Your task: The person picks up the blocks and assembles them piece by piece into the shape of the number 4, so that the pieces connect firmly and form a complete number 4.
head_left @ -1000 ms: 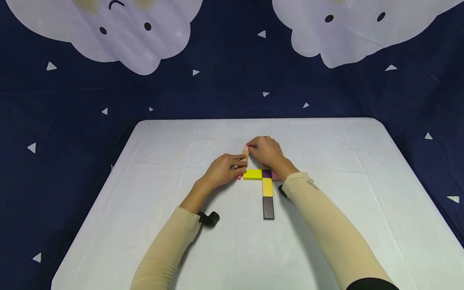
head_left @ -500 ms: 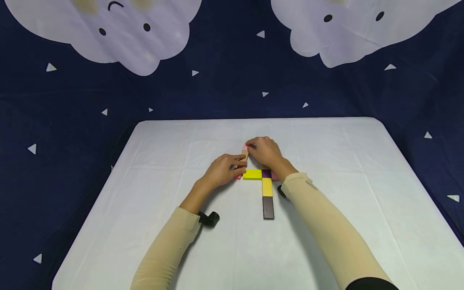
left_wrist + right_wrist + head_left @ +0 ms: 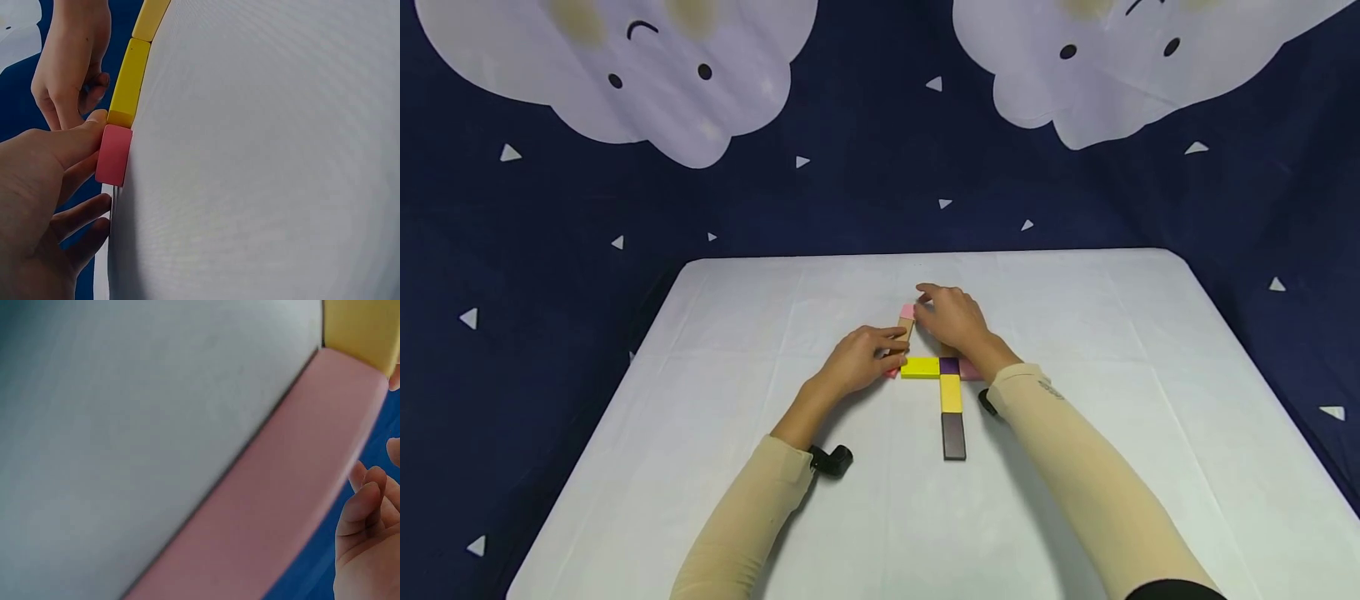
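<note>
In the head view my left hand (image 3: 859, 358) reaches in from the left. Its fairly straight fingers rest on a slanted tan block (image 3: 907, 329), and its thumb lies by a red block (image 3: 891, 373). The left wrist view shows that thumb against the red block (image 3: 114, 154), where it meets a bright yellow block (image 3: 129, 84). My right hand (image 3: 953, 319) is just right of a small pink block (image 3: 907, 312) at the tan block's far end. Its index finger is raised and it holds nothing. The left wrist view also shows this right hand (image 3: 72, 69).
From the bright yellow block (image 3: 921, 367) the row runs to a purple block (image 3: 950, 367) and a dusky pink block (image 3: 971, 370). Toward me lie a golden yellow block (image 3: 951, 393) and a dark grey block (image 3: 953, 436). All are on a white-covered table (image 3: 700, 500).
My right hand has let go of the small pink block and lifted its index finger, moving slightly right. My left hand keeps its place. The head view has tilted up a little.
</note>
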The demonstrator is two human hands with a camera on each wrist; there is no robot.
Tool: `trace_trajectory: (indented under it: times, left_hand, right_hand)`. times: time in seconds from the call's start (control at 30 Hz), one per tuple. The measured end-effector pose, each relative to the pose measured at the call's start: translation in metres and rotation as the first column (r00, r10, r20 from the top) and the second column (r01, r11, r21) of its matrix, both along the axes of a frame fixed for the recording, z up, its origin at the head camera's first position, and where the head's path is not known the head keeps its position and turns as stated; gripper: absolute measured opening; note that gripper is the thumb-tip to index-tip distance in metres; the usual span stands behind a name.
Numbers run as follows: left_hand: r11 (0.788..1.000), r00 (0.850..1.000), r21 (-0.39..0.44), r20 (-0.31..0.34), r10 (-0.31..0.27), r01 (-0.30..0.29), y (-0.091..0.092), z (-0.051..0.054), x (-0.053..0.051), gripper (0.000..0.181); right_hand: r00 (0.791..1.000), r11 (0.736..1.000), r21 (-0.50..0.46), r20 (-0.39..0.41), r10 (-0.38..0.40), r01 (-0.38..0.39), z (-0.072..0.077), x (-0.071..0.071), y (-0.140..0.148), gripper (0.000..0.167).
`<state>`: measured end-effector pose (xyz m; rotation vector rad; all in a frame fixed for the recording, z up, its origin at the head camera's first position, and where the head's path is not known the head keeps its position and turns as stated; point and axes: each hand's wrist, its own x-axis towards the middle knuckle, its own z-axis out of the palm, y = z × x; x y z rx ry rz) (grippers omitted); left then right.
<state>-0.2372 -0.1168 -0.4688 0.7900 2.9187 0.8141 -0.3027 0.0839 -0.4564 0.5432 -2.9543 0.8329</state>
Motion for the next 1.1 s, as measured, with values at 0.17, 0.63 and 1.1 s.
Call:
trace_trajectory:
  times: [0.17, 0.63, 1.1]
  left_hand:
    - [1.000, 1.000, -0.001, 0.000, 0.005, -0.005, 0.001, 0.001, 0.000, 0.033]
    - [0.999, 1.000, 0.037, 0.011, 0.027, -0.027, 0.001, -0.003, -0.002, 0.032]
    - [0.999, 0.999, 0.035, 0.029, 0.028, -0.029, 0.002, 0.000, -0.005, 0.030]
  right_hand:
    - [0.999, 1.000, -0.007, -0.039, -0.004, 0.004, 0.002, 0.001, 0.006, 0.043]
    - [0.987, 0.998, 0.022, -0.151, 0.057, -0.055, 0.017, 0.014, 0.043, 0.032]
    - [0.989, 0.995, 0.059, -0.120, 0.091, -0.085, 0.018, 0.034, 0.085, 0.028]
